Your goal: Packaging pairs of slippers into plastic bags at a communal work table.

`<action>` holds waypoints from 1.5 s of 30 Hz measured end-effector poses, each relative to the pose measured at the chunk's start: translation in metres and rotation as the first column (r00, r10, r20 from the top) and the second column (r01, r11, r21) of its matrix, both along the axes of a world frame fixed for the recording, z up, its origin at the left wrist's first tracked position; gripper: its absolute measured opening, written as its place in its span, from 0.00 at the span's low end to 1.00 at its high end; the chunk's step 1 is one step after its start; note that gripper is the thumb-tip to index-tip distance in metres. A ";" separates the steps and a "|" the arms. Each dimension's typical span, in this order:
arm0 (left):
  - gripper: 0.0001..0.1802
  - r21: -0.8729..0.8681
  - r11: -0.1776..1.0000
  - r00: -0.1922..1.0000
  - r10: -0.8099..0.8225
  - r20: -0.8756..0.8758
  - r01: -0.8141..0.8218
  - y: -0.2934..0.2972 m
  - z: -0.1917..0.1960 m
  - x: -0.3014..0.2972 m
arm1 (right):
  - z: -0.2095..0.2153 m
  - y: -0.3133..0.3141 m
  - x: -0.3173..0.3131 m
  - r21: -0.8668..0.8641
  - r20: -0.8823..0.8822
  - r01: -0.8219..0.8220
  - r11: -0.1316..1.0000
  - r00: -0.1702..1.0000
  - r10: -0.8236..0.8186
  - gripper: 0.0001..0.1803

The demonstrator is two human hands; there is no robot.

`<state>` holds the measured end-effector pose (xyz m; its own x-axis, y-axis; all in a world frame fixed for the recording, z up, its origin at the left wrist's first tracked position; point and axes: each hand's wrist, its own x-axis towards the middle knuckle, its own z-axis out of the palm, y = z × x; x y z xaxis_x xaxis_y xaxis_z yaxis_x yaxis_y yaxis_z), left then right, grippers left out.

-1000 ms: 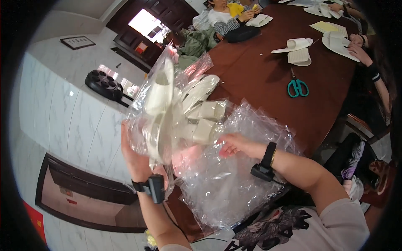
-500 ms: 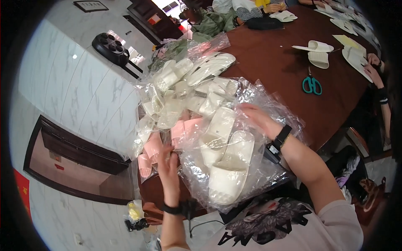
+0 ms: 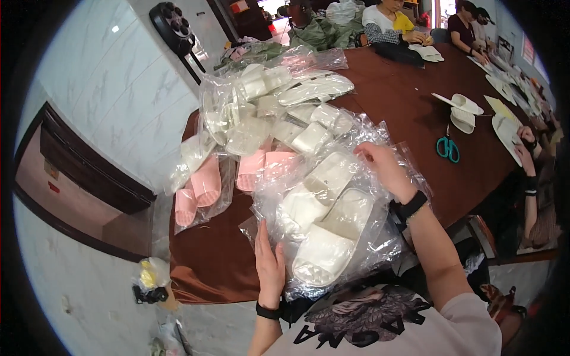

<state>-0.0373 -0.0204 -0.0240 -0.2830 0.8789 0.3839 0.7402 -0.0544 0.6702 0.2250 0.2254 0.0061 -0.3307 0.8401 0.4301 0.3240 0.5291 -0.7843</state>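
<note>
In the head view, your left hand lies flat and open against the near left edge of the clear plastic bag, fingers together, pressing rather than gripping. Your right hand rests spread on the bag's far right side, holding the film down. The bag lies on the brown surface right at its near edge, and the pair of white slippers inside sits loosely, toes towards you.

The bag overhangs the edge near your body, so with neither hand truly gripping, I judge it could slide off into your lap. The film is slick and crumpled; a slipper could work out through an open mouth. The heap of bagged white slippers and the pink slippers sit just beside it and could get dragged along. The scissors lie well apart.
</note>
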 end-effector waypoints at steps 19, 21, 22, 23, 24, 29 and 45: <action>0.32 -0.098 0.991 0.950 0.053 -0.309 -0.087 0.000 -0.010 0.003 | 0.031 0.015 0.039 -0.345 -0.146 -0.046 0.938 0.989 -0.005 0.07; 0.31 -0.085 0.988 0.947 0.097 -0.307 -0.129 0.000 -0.012 0.002 | 0.049 0.007 0.057 -0.334 -0.226 -0.021 0.942 0.973 -0.058 0.07; 0.31 -0.085 0.989 0.948 0.090 -0.304 -0.121 0.001 -0.010 0.002 | 0.059 0.001 0.069 -0.443 -0.239 -0.009 0.896 0.965 -0.108 0.07; 0.30 -0.079 0.988 0.945 0.101 -0.311 -0.132 0.001 -0.008 0.003 | 0.051 0.005 0.082 -0.414 -0.238 0.019 0.910 0.963 -0.129 0.09; 0.29 -0.073 0.987 0.941 0.113 -0.319 -0.143 0.001 -0.007 0.004 | 0.049 0.002 0.089 -0.414 -0.236 0.026 0.910 0.962 -0.135 0.09; 0.28 -0.072 0.987 0.927 0.112 -0.358 -0.147 0.000 -0.013 0.001 | 0.040 -0.004 0.131 -0.354 -0.234 0.196 0.915 0.928 -0.289 0.16; 0.27 -0.074 0.986 0.921 0.109 -0.374 -0.147 -0.002 -0.018 -0.002 | 0.087 0.061 0.208 -0.070 -0.817 0.347 0.935 0.518 -0.253 0.15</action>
<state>-0.0397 -0.0229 -0.0420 -0.2510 0.8836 0.3953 0.9315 0.1094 0.3469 0.4329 0.2861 0.0929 0.4568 0.7627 0.4579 -0.2614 0.6070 -0.7505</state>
